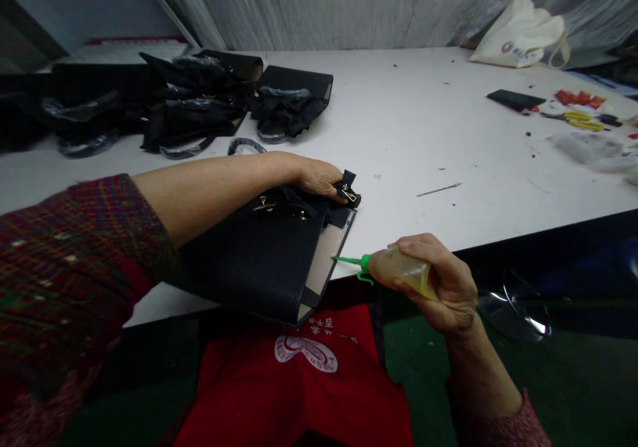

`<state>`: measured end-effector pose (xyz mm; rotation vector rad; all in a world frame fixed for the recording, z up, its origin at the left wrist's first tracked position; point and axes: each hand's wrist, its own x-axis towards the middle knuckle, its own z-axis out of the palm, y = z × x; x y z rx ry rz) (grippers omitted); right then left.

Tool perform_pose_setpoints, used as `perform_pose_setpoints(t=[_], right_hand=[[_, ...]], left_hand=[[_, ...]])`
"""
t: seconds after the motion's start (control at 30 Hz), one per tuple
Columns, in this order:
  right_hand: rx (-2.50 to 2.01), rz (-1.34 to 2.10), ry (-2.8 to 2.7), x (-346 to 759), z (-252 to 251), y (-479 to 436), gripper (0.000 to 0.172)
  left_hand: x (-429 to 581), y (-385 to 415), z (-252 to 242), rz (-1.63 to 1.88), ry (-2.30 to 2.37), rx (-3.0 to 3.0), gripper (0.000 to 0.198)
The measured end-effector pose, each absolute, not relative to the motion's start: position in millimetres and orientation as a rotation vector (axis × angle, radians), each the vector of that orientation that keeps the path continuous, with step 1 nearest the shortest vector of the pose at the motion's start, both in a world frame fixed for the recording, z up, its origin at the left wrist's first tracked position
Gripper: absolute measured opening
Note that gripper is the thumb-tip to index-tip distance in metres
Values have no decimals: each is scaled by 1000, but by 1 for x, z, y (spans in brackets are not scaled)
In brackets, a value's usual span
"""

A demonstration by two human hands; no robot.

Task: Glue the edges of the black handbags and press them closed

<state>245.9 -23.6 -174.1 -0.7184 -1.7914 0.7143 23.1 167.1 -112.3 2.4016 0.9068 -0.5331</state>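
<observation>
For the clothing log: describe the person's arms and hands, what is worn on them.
Left hand and right hand are bare, no gloves. The left sleeve is dark red plaid with coloured flecks and ends near the elbow, forearm bare. The right sleeve shows only a reddish cuff at the wrist.
</observation>
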Motion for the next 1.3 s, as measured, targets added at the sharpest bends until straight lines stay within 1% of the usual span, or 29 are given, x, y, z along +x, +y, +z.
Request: perform_pose_setpoints(t=[0.1, 0.27, 0.4, 0.53, 0.67, 0.8, 0.97, 1.1, 1.23, 1.3], right_hand=[[-672, 790, -1849, 245, -174, -27, 56], [-750, 651, -1795, 241, -175, -29, 53], [-691, 760, -1846, 241, -175, -28, 55], [-756, 650, -1782, 243, -177, -28, 57], [-687, 813, -1819, 242, -177, -32, 56], [-737, 699, -1750, 243, -179, -33, 57], [-706, 815, -1785, 243, -181, -33, 53], [-806, 629, -1697, 243, -182, -30, 49], [-733, 794, -1761, 241, -183, -32, 50], [-712, 793, -1747, 240, -184, -33, 51]], left_hand=[[22, 168, -114, -535, 910, 2410, 42], [20, 170, -117, -539, 929, 2420, 46], [21, 170, -116, -534, 903, 2413, 44], [21, 170, -115, -530, 923, 2404, 43], [20, 170, -116, -537, 911, 2386, 43], [21, 170, -116, -528, 924, 2390, 45], [21, 169, -116, -534, 925, 2406, 43], [21, 170, -116, -524, 905, 2422, 45], [21, 170, -115, -529, 880, 2405, 42], [21, 170, -116, -531, 901, 2412, 45]])
